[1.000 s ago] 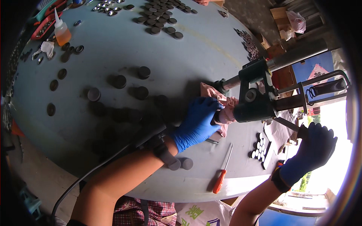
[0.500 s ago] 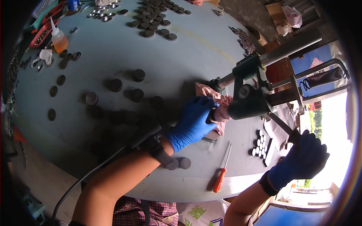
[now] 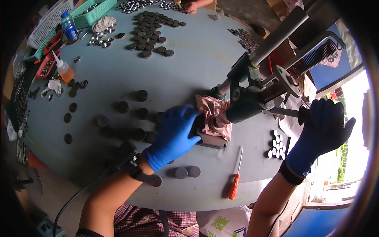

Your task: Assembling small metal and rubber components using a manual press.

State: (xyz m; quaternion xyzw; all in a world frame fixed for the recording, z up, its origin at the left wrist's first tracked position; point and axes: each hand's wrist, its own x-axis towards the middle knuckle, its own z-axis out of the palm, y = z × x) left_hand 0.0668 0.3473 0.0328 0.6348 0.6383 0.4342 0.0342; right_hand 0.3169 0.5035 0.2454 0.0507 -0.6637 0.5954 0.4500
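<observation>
From where I stand, the surface (image 3: 185, 75) spreads away to the left of the press (image 3: 242, 108). On the press's near side, beyond the surface's edge, a white bag (image 3: 235, 221) shows green printed characters, partly cropped. The right hand (image 3: 325, 126) is right of the press, fingers bent at the end of its lever (image 3: 286, 112), thumb out; how tightly they hold, I cannot tell. I'd keep that lever steady with the left hand (image 3: 169, 132) so near the press. The pink cloth (image 3: 207, 106) lies bunched under the press; smoothing it would help things sit square. Far left of the press, a bottle (image 3: 70, 28) wears a blue label, too small to read. Just left of the press, by the cloth, the left fingers and thumb stand apart around what looks like a dark piece (image 3: 198, 124); whether they grip it, I can't tell. Best take it by its rim.
</observation>
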